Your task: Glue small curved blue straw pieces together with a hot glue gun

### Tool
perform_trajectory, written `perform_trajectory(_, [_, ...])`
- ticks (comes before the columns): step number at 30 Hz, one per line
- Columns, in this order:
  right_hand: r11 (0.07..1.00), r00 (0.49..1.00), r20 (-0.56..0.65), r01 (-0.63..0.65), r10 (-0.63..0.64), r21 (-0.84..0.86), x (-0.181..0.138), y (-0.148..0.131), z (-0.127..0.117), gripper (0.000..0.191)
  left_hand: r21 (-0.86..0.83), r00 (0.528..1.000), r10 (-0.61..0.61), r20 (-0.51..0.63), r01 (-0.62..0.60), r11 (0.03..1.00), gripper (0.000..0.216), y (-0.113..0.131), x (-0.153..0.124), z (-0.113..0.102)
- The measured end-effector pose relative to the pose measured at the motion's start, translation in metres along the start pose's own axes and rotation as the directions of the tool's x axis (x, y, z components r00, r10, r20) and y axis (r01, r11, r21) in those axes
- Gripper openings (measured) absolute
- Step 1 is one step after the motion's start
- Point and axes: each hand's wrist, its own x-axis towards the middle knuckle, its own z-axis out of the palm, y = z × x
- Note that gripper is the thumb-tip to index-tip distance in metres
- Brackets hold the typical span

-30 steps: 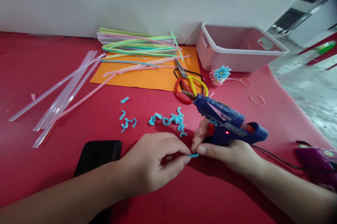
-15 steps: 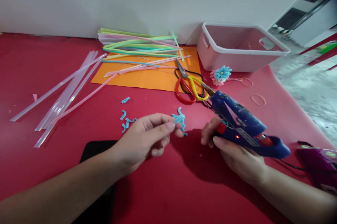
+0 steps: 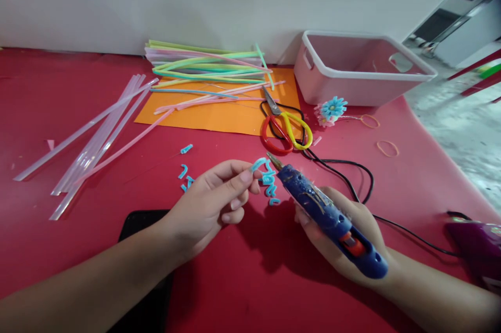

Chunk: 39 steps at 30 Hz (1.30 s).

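Note:
Between thumb and fingertips, my left hand (image 3: 219,194) pinches a short curved piece of blue pipe cleaner (image 3: 258,164). My right hand (image 3: 332,228) is wrapped round a blue hot glue gun (image 3: 319,202), whose metal nozzle points up and left, close to the pinched piece; whether they touch I cannot tell. Several cut blue pieces (image 3: 269,180) lie on the red table just beyond my left fingertips. More blue bits (image 3: 182,171) lie left of that hand, partly hidden by it.
Scissors (image 3: 276,114) with red and yellow handles lie on an orange sheet (image 3: 188,120) beside bundled pipe cleaners (image 3: 203,61). Clear glue sticks (image 3: 105,129) lie left. A pink bin (image 3: 352,90), pipe-cleaner flowers (image 3: 332,107), rubber bands (image 3: 387,149) and a black cord (image 3: 352,163) are at right.
My right hand has swung the glue gun left and turned it, bringing its nozzle from near the scissors to the blue piece. My left hand has tilted that piece upward.

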Motion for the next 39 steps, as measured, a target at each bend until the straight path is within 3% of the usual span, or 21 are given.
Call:
perform_trajectory(5, [0.997, 0.997, 0.014, 0.071, -0.071, -0.012, -0.0006, 0.0017, -0.001, 0.022, 0.028, 0.999, 0.026, -0.024, -0.026, 0.999, 0.022, 0.0002, 0.0007, 0.0001])
perform_trajectory(39, [0.994, 0.994, 0.022, 0.103, -0.102, -0.037, 0.002, -0.0011, 0.0013, 0.026, 0.09, 0.996, 0.04, -0.076, -0.033, 0.995, 0.012, 0.0019, -0.0015, 0.001])
